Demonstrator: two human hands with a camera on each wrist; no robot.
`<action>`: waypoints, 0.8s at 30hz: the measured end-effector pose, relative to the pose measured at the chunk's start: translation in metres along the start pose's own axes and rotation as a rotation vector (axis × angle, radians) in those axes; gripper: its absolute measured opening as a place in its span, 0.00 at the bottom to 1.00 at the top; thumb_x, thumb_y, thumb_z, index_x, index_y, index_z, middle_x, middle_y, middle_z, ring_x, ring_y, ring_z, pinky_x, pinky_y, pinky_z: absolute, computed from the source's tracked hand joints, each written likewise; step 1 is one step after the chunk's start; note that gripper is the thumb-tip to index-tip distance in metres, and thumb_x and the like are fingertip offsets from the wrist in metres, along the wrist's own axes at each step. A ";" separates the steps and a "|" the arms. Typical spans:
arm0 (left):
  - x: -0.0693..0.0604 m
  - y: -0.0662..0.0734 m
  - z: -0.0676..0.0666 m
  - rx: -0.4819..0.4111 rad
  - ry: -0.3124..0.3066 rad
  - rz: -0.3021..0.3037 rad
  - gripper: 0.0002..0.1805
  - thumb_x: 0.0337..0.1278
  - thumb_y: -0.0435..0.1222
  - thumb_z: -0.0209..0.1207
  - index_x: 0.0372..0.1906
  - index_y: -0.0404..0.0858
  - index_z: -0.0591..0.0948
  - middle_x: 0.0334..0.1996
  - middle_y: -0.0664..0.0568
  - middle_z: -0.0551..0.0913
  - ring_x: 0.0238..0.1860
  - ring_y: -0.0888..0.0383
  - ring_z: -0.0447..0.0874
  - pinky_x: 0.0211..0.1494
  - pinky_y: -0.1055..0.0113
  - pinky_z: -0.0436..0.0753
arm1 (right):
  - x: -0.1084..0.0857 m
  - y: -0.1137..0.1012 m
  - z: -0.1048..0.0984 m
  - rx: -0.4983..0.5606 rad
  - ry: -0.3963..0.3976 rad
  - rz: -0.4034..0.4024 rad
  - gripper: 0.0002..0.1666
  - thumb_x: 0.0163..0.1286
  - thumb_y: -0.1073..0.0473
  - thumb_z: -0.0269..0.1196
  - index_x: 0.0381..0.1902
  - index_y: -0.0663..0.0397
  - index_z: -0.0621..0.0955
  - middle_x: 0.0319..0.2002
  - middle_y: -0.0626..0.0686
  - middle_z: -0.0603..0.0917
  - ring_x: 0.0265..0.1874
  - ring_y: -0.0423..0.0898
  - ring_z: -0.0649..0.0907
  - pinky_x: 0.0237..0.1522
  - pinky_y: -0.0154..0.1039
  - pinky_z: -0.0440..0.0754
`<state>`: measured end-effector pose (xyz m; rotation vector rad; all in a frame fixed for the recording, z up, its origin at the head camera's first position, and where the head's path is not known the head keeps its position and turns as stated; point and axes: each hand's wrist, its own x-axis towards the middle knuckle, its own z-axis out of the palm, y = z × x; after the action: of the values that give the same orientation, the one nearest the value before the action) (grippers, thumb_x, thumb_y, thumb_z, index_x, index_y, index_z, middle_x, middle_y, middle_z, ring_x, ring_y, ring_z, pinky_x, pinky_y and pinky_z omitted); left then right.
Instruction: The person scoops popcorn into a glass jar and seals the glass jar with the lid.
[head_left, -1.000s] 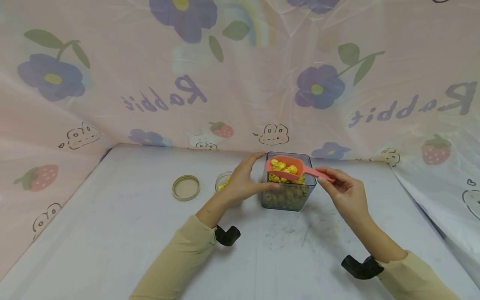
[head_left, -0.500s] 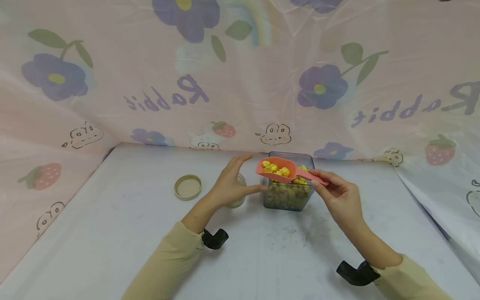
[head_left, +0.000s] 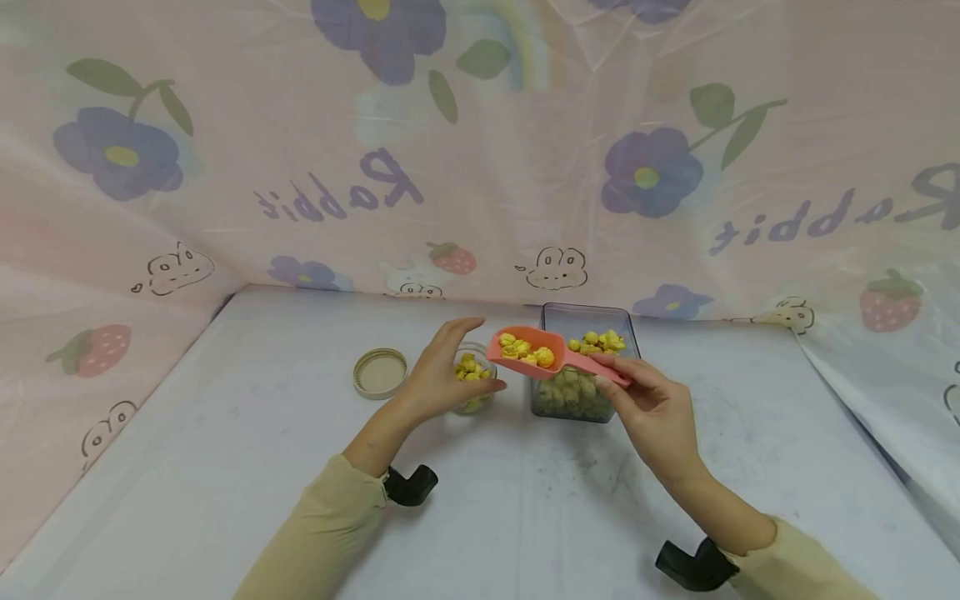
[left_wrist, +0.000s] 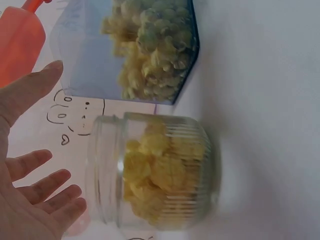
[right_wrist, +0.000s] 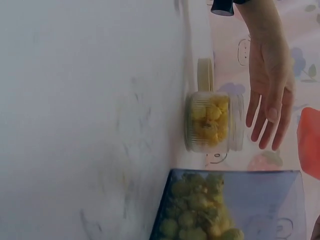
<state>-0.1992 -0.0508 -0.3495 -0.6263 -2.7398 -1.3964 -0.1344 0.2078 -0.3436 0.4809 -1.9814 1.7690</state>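
My right hand (head_left: pixel 662 417) pinches the handle of a coral-red scoop (head_left: pixel 525 365) between thumb and fingers. Several pieces of yellow popcorn (head_left: pixel 543 357) lie in the scoop, which is held level between a jar and a bin. The clear glass jar (left_wrist: pixel 197 175), ribbed near its base, stands uncapped with popcorn inside. Fingers spread, my left hand (head_left: pixel 433 379) hovers over the jar's mouth; the left wrist view shows it apart from the glass. To the right stands a tall see-through bluish bin (head_left: pixel 573 404), partly filled with popcorn and partly hidden by the scoop.
A round beige lid (head_left: pixel 380 373) lies on the white tabletop (head_left: pixel 480 517), left of the jar. Behind the bin rises a pink patterned cloth (head_left: pixel 495 183) at the table's back edge. Black curved pieces (head_left: pixel 411 485) are worn on both wrists.
The popcorn-filled scoop has moved left from above the bin towards the jar. My left hand has come away from the bin's side and shifted left over the jar.
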 end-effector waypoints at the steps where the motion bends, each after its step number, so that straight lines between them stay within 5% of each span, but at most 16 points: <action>1: -0.001 -0.001 -0.001 0.003 0.001 -0.004 0.48 0.42 0.45 0.74 0.70 0.42 0.63 0.69 0.49 0.63 0.70 0.49 0.61 0.71 0.47 0.64 | -0.001 0.001 0.002 -0.007 0.002 0.000 0.15 0.58 0.80 0.61 0.46 0.80 0.79 0.43 0.45 0.86 0.39 0.36 0.84 0.38 0.22 0.81; 11: -0.006 -0.014 -0.003 -0.008 0.014 -0.049 0.46 0.43 0.42 0.74 0.69 0.41 0.64 0.69 0.47 0.64 0.70 0.47 0.61 0.70 0.45 0.64 | -0.007 0.006 0.012 -0.157 0.000 0.037 0.17 0.57 0.78 0.64 0.47 0.70 0.83 0.44 0.38 0.84 0.45 0.35 0.82 0.43 0.23 0.81; 24: -0.015 -0.032 -0.002 0.013 0.022 -0.056 0.44 0.43 0.37 0.73 0.68 0.36 0.65 0.67 0.41 0.65 0.69 0.43 0.62 0.70 0.45 0.64 | -0.016 0.018 0.026 -0.200 -0.049 -0.011 0.18 0.56 0.76 0.66 0.46 0.65 0.84 0.45 0.62 0.85 0.44 0.34 0.82 0.43 0.25 0.82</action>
<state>-0.1972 -0.0743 -0.3755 -0.5343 -2.7684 -1.3868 -0.1326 0.1839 -0.3691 0.4715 -2.1577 1.5455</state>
